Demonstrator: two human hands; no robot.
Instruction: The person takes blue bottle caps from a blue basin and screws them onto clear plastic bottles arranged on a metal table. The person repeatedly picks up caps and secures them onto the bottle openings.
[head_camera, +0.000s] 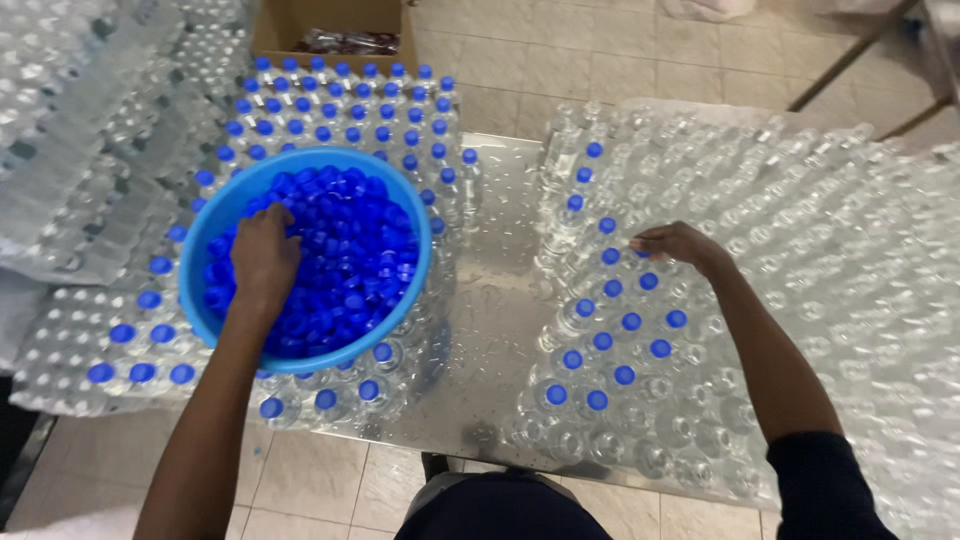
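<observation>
My left hand (264, 255) reaches into a blue plastic basin (410, 300) full of loose blue bottle caps (350, 250), fingers curled down among the caps. The basin rests on top of capped clear bottles (340, 110). My right hand (678, 243) is over a large group of clear plastic bottles (800, 260) on the right, fingertips pressing at the top of one bottle next to several bottles with blue caps (620, 320). Whether a cap is under the fingers is hidden. Most bottles further right stand uncapped.
A wet steel table (495, 300) carries both bottle groups with a bare strip between them. Shrink-wrapped packs of bottles (70, 150) lie at the far left. A cardboard box (330, 25) stands behind on the tiled floor (560, 60). A metal frame leg (850, 55) crosses the upper right.
</observation>
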